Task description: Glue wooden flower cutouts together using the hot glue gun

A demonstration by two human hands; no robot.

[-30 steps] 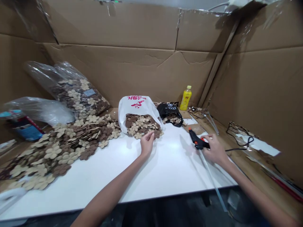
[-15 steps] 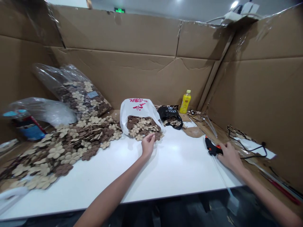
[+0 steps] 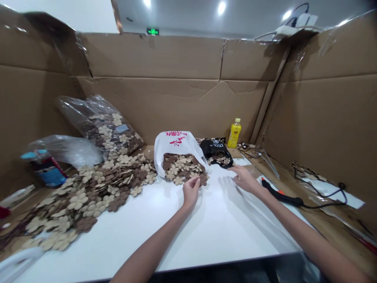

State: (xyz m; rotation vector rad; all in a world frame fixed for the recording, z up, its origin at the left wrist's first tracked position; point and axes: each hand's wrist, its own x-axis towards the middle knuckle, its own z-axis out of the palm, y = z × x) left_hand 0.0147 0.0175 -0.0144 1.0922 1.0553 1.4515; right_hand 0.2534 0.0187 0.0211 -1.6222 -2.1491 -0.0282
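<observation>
My left hand (image 3: 191,191) rests on the white table (image 3: 224,224) at the front edge of a spill of small tan and brown flower-shaped pieces (image 3: 182,169), its fingers curled over one of them. Those pieces pour out of a white plastic bag with red print (image 3: 175,142). My right hand (image 3: 244,177) hovers over the table to the right of the bag, fingers stretched out and holding nothing. A black glue gun with an orange trigger (image 3: 279,195) lies on the table just right of my right forearm, apart from the hand.
A large heap of flower pieces (image 3: 88,188) covers the table's left side, with a clear bag of more (image 3: 108,127) behind it. A black bag (image 3: 216,151) and a yellow bottle (image 3: 234,133) stand at the back. Cardboard walls (image 3: 176,90) enclose the table. Cables (image 3: 321,188) lie at right.
My right hand let go of the glue gun, which now lies on the table, and moved left toward the bags. My left hand stayed at the flower pieces.
</observation>
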